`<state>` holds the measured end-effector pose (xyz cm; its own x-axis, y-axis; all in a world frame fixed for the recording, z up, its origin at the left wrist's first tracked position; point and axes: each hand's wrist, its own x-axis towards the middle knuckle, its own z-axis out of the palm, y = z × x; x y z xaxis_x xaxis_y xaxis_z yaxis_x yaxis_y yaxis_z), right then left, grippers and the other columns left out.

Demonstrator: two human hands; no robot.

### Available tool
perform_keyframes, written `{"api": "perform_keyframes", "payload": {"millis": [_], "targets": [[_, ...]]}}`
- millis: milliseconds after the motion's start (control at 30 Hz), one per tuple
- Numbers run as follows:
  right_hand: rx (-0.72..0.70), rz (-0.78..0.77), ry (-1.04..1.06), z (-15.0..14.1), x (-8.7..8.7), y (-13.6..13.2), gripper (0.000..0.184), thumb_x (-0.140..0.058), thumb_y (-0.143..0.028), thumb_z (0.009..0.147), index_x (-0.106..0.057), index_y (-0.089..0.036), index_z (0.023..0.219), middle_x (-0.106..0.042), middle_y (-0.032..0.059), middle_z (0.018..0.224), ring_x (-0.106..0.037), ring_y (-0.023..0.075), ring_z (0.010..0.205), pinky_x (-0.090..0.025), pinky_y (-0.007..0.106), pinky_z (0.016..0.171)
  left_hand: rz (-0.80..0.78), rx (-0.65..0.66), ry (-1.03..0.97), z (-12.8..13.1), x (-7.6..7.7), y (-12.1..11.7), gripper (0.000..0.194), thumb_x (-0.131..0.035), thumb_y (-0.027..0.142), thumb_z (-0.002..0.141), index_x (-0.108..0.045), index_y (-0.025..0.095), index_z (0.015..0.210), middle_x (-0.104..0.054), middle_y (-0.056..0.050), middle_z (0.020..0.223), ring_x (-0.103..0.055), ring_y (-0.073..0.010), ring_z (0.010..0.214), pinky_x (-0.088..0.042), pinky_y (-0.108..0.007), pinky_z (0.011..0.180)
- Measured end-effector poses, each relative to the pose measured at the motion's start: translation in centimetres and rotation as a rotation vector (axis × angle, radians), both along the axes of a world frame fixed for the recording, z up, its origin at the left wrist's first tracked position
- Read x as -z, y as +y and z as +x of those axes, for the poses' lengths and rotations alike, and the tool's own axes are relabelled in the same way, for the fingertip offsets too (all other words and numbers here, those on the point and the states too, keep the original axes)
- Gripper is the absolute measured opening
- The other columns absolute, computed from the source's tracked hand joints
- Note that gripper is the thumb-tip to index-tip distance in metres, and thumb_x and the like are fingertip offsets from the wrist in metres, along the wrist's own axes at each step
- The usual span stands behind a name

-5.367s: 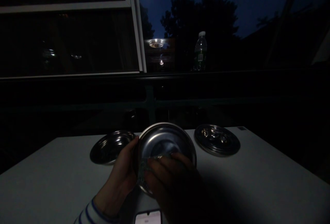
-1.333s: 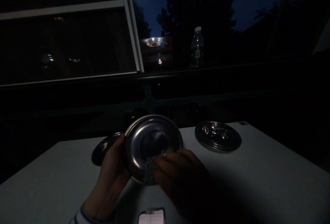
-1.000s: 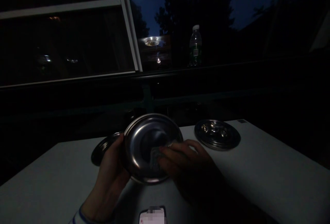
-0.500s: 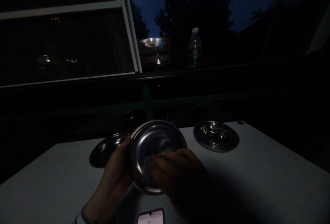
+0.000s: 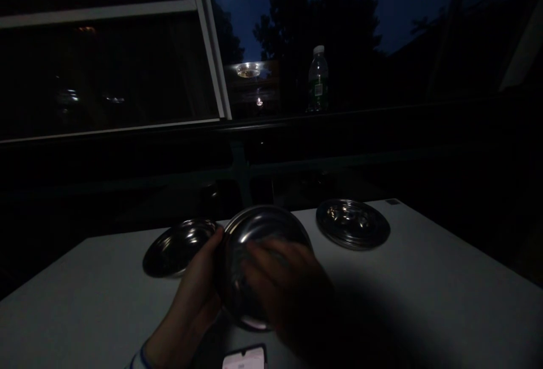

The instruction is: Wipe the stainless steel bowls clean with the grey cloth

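A round steel plate (image 5: 254, 227) is tilted up off the white table (image 5: 445, 301) in front of me. My left hand (image 5: 193, 301) grips its left rim. Lying dark and blurred across the plate's inner face, my right hand (image 5: 284, 284) presses something small against it; earlier frames show a small cloth or pad there, now hidden under the fingers. A second steel plate (image 5: 178, 241) lies flat on the table just left of the held one. A small stack of steel plates (image 5: 353, 223) sits to the right.
A phone (image 5: 245, 359) lies at the table's near edge below my hands. Behind the table runs a dark window ledge with a plastic water bottle (image 5: 318, 80) on it. A white window frame (image 5: 207, 46) stands at the left. The room is very dim.
My right hand has slid around on the plate's inner face, from the lower part up toward the middle. The plate has dropped slightly and tilted more toward me. The other plates stayed put.
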<state>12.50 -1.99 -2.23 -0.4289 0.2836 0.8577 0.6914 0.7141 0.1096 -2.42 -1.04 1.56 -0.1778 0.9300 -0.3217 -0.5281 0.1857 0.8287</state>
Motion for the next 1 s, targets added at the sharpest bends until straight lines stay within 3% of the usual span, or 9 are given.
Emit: {"api": "perform_keyframes", "payload": {"millis": [67, 233, 333, 400, 533, 633, 700, 867, 1000], "targets": [[-0.089, -0.008, -0.033, -0.3, 0.2, 0.0, 0.025, -0.039, -0.021, 0.091, -0.056, -0.02, 0.109, -0.055, -0.0027, 0.123, -0.044, 0.0156, 0.113, -0.038, 0.035, 0.088, -0.002, 0.047, -0.029, 0.1, 0.1, 0.0, 0.023, -0.05, 0.022, 0.083, -0.061, 0.011, 0.066, -0.062, -0.004, 0.048, -0.058, -0.0129, 0.04, -0.047, -0.022, 0.04], [0.1, -0.083, -0.025, -0.1, 0.7, 0.4, 0.032, -0.04, -0.02, 0.088, -0.051, -0.013, 0.118, -0.052, 0.0076, 0.127, -0.043, 0.0227, 0.116, -0.04, 0.04, 0.087, -0.019, -0.003, -0.034, 0.0, 0.3, 0.3, 0.02, -0.05, 0.022, 0.082, -0.063, 0.012, 0.071, -0.066, -0.005, 0.054, -0.062, -0.0148, 0.046, -0.05, -0.024, 0.043], [-0.067, -0.024, 0.015, -0.2, 1.0, 0.4, 0.028, -0.039, -0.02, 0.09, -0.053, -0.02, 0.114, -0.053, -0.0009, 0.125, -0.038, 0.0149, 0.122, -0.031, 0.037, 0.101, -0.02, 0.039, -0.041, 0.0, 0.3, 0.3, 0.024, -0.05, 0.022, 0.082, -0.061, 0.012, 0.064, -0.062, -0.003, 0.048, -0.058, -0.0132, 0.039, -0.047, -0.022, 0.038], [-0.099, -0.056, -0.081, -0.2, 1.0, 0.6, 0.03, -0.038, -0.024, 0.091, -0.052, -0.019, 0.117, -0.051, 0.0008, 0.128, -0.038, 0.015, 0.123, -0.028, 0.039, 0.103, -0.006, 0.039, -0.04, 0.1, 0.5, 0.2, 0.022, -0.05, 0.022, 0.082, -0.062, 0.012, 0.067, -0.064, -0.004, 0.051, -0.059, -0.0136, 0.041, -0.048, -0.022, 0.04], [0.075, -0.085, -0.011, -0.8, 1.2, 0.5, 0.034, -0.039, -0.022, 0.089, -0.05, -0.009, 0.119, -0.048, 0.0124, 0.13, -0.038, 0.0232, 0.124, -0.031, 0.044, 0.101, -0.025, 0.054, -0.032, 0.3, 0.9, 0.1, 0.02, -0.053, 0.023, 0.081, -0.063, 0.012, 0.068, -0.065, -0.004, 0.051, -0.06, -0.0147, 0.041, -0.049, -0.024, 0.04], [-0.093, -0.021, 0.04, -1.9, 1.6, -0.1, 0.027, -0.043, -0.022, 0.088, -0.056, -0.02, 0.111, -0.055, -0.0009, 0.123, -0.037, 0.0128, 0.124, -0.026, 0.035, 0.106, -0.052, 0.068, -0.041, 0.2, 0.9, 0.1, 0.019, -0.055, 0.022, 0.079, -0.062, 0.011, 0.064, -0.063, -0.004, 0.049, -0.059, -0.0133, 0.04, -0.047, -0.021, 0.039], [-0.151, -0.065, -0.037, -1.7, 1.5, 0.0, 0.029, -0.041, -0.03, 0.089, -0.054, -0.023, 0.114, -0.051, -0.0027, 0.128, -0.035, 0.0138, 0.125, -0.024, 0.038, 0.107, -0.055, 0.061, -0.055, 0.3, 0.8, 0.0, 0.02, -0.054, 0.022, 0.08, -0.061, 0.012, 0.064, -0.063, -0.004, 0.049, -0.059, -0.0132, 0.041, -0.047, -0.021, 0.039], [0.062, -0.211, 0.003, 1.5, 0.5, 2.1, 0.041, -0.031, -0.02, 0.09, -0.042, -0.009, 0.128, -0.042, 0.0128, 0.135, -0.033, 0.0227, 0.127, -0.03, 0.048, 0.102, -0.02, 0.056, -0.021, 1.1, 1.0, -0.2, 0.018, -0.053, 0.021, 0.08, -0.064, 0.012, 0.07, -0.067, -0.006, 0.056, -0.063, -0.016, 0.048, -0.049, -0.024, 0.042], [-0.019, -0.146, 0.03, 0.0, 1.8, 0.7, 0.045, -0.035, -0.029, 0.088, -0.042, -0.009, 0.127, -0.038, 0.0121, 0.138, -0.025, 0.0235, 0.131, -0.03, 0.047, 0.103, 0.018, 0.022, -0.042, 0.8, 1.0, -0.1, 0.019, -0.051, 0.02, 0.081, -0.063, 0.013, 0.069, -0.067, -0.005, 0.056, -0.062, -0.015, 0.046, -0.049, -0.023, 0.042]]}}
